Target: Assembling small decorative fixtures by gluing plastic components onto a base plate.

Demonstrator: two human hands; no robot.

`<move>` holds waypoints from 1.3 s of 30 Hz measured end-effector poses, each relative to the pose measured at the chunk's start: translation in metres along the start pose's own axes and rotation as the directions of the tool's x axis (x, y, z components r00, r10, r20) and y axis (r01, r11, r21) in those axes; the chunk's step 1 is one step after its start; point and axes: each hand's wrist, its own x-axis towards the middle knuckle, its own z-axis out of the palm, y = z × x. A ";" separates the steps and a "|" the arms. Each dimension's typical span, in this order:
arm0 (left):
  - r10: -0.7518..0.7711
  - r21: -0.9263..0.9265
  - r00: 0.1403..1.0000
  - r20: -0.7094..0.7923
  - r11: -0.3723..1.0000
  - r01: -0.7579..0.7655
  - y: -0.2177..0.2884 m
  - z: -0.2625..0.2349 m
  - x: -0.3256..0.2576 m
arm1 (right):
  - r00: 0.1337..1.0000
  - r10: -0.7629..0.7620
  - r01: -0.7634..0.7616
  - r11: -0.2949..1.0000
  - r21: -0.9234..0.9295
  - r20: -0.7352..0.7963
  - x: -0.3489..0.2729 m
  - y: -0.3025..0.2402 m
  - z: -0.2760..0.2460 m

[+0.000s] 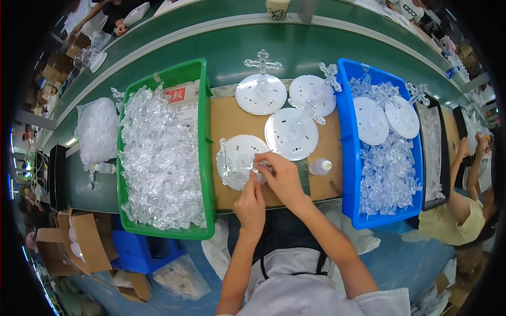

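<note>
Both my hands meet over the nearest round white disc point(238, 145), which lies on brown cardboard point(224, 116). My left hand point(250, 206) and my right hand point(283, 178) pinch a small clear plastic piece point(262, 169) between their fingertips; its exact shape is partly hidden. At the disc's left edge is a clear ornate plastic piece point(224, 163). Beyond my hands lie more discs: one point(291, 142) with a clear piece leaning over it, one point(258, 102) bearing an upright clear cross point(262, 63), and one point(311, 87) with a tilted cross point(330, 76). A small squeeze bottle point(320, 166) stands right of my right hand.
On the left, a green bin point(209, 158) holds clear plastic pieces and newspaper. On the right, a blue bin point(345, 174) holds similar pieces, with two discs point(371, 121) on top. A black tray point(445, 179) and a co-worker's arms point(464, 163) are further right.
</note>
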 end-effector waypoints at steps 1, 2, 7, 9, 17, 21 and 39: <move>0.007 0.002 1.000 0.001 1.000 -0.007 0.002 -0.001 0.001 | 0.994 -0.080 0.074 0.994 -0.084 -0.072 -0.002 -0.001 0.002; -0.016 0.031 1.000 0.019 0.999 0.015 0.002 -0.003 0.001 | 0.994 -0.080 0.074 0.994 -0.078 -0.074 -0.009 -0.007 -0.001; -0.006 0.097 0.999 0.038 0.995 0.002 0.002 -0.001 0.000 | 0.855 0.072 -0.131 0.988 -0.079 -0.514 -0.075 -0.012 -0.042; 0.037 0.056 0.999 -0.035 0.998 -0.035 0.000 0.000 0.001 | 0.742 0.016 -0.076 0.995 -0.061 -0.670 -0.073 -0.007 -0.045; -0.064 0.047 0.997 0.037 0.997 0.062 0.002 -0.001 0.000 | 0.932 -0.012 -0.078 0.969 -0.233 -0.362 -0.054 0.012 -0.066; -0.105 0.031 0.993 0.047 0.994 0.103 0.005 -0.003 0.000 | 0.996 0.002 -0.030 0.952 -0.305 -0.091 -0.061 -0.008 -0.068; -0.136 0.009 0.989 0.048 0.991 0.136 0.004 -0.002 0.001 | 0.997 0.004 0.025 0.931 -0.365 0.079 -0.052 -0.010 -0.063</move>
